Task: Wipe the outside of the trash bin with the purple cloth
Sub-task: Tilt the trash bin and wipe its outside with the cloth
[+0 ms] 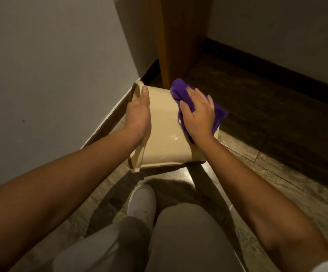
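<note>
Here trash bin (165, 124) lies sideways, rim leftward.

The supporting surface is a dark wood-grain plank floor (257, 154), glossy where light falls across it. A beige plastic trash bin (165, 138) lies tipped on its side on the floor, open rim toward the white wall (51, 65) at the left. A brown wooden upright panel (178, 36) stands on the floor just behind the bin. A white shoe (141, 203) rests on the floor near the bin.
</note>
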### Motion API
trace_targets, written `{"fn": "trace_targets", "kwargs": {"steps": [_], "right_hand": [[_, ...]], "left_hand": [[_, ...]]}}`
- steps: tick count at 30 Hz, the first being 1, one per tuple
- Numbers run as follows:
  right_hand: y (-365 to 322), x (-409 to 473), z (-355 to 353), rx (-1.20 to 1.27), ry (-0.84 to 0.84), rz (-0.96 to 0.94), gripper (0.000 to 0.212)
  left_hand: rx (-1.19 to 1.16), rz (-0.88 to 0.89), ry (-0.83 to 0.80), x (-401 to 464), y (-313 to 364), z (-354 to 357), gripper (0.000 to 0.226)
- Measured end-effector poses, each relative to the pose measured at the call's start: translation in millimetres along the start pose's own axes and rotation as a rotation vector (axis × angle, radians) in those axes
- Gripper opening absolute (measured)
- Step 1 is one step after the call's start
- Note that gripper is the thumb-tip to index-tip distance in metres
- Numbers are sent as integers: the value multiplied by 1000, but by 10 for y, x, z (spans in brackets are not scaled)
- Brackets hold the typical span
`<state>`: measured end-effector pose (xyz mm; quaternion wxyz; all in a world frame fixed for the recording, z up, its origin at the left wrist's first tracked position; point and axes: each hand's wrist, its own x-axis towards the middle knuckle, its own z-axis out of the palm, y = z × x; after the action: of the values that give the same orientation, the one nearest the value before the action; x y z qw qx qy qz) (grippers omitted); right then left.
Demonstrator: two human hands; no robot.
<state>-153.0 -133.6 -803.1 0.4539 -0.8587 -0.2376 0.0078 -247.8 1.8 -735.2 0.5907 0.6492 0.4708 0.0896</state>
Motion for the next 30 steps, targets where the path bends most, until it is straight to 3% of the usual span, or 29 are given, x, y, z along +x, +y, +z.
{"fn": "trace_targets", "kwargs": {"steps": [3,7,10,12,14,16,18,24,28,30], "right_hand": [[-233,-324,145,3,-74,-180,49],[-93,-874,225,-104,-221,-515,52],[253,-960,109,-241,-235,-592,57],[469,-906,-16,-265,-177,-480,63],[630,-709,-128,-256,-64,-244,67],[647,-450,-182,-123,54,94,62],[495,-249,-145,-3,97,240,60],[-48,-658,203,-53,-149,-364,59],[271,-1099,110,-204,-351,-767,59],[497,-1157,-12,-253,-366,-836,56]], "left_hand": [[32,51,21,47,38,-15,51],[-63,-102,-32,120,83,-81,60],[-24,-127,-56,144,72,-85,54],[-24,-138,-33,113,68,-74,51],[-63,-175,-5,105,52,-43,55],[-74,-182,41,59,51,-2,66],[-67,-150,89,83,31,51,68],[-69,-161,50,147,155,65,55],[-26,-182,-5,196,167,-67,66],[-27,-196,32,210,148,-82,62]]}}
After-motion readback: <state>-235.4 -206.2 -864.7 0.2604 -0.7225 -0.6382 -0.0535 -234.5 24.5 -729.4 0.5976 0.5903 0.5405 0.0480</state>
